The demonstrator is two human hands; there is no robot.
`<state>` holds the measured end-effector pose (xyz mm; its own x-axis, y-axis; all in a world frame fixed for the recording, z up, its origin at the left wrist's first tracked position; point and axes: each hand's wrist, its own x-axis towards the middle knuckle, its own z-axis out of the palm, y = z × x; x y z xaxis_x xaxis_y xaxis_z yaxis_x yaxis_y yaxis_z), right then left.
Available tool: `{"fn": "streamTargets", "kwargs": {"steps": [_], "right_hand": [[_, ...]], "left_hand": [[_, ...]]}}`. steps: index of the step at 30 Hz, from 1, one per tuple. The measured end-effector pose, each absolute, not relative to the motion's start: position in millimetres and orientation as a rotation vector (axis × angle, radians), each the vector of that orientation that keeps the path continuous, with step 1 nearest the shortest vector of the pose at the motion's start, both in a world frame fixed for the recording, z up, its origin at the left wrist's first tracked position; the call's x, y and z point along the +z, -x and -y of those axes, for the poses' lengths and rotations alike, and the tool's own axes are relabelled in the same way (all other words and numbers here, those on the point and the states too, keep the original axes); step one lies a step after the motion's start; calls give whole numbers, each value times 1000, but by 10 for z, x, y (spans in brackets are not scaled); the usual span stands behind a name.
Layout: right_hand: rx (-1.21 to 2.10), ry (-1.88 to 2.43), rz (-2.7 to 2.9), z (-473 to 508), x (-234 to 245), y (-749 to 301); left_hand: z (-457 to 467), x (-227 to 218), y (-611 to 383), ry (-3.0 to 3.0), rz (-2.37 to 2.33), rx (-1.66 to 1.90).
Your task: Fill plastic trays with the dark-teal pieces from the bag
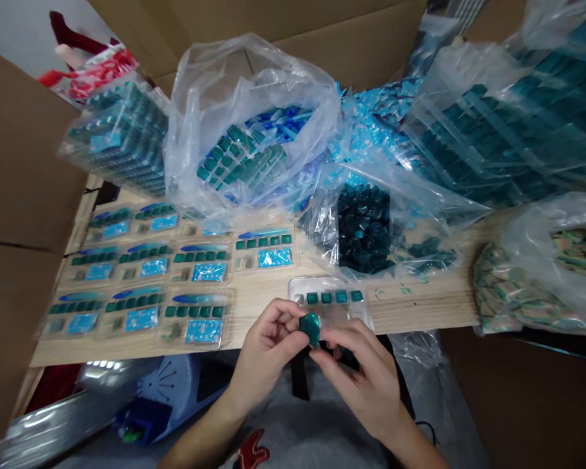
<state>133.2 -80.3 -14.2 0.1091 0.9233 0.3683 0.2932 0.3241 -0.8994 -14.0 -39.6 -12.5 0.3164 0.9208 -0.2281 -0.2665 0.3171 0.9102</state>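
Altogether, two hands (273, 342) (368, 374), one teal piece (310, 328), four squares (340, 297) in nearest tray (342, 315)

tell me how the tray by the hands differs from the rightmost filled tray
The near tray shows four teal squares; the filled tray shows five. The filled tray has a blue stick behind its row, while the near tray shows none there. The filled tray also holds a blue packet; none shows in the near tray, though the left hand and right hand cover part of it. Both are clear and sit on the table.
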Motion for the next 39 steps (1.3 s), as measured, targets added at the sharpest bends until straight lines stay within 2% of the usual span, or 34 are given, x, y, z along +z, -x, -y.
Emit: {"fn": "streamTargets", "kwargs": {"steps": [10, 12, 17, 21, 24, 28, 34, 39], "right_hand": [[156, 1342, 1667, 792, -177, -1294], [139, 1384, 1652, 795, -207, -1313], [428, 1601, 1334, 875, -360, -1570], [568, 1792, 1089, 972, -516, -1815], [640, 1844, 1000, 1018, -570, -1876], [735, 1844, 940, 1002, -589, -1845], [958, 1701, 812, 966, -689, -1805], [1079, 1562, 764, 1002, -794, -1780]], "left_hand": [[440, -72, 81, -1286, -1162, 1133], [444, -143, 162, -1362, -1273, 1170], [295, -459, 490, -1648, -1419, 1025], [125, -659, 567, -2034, -1294, 787], [51, -726, 502, -2207, -1175, 757], [12, -789, 434, -2409, -1067, 732], [61, -856, 384, -2547, -1277, 709], [133, -811, 381, -2567, -1218, 703]]}}
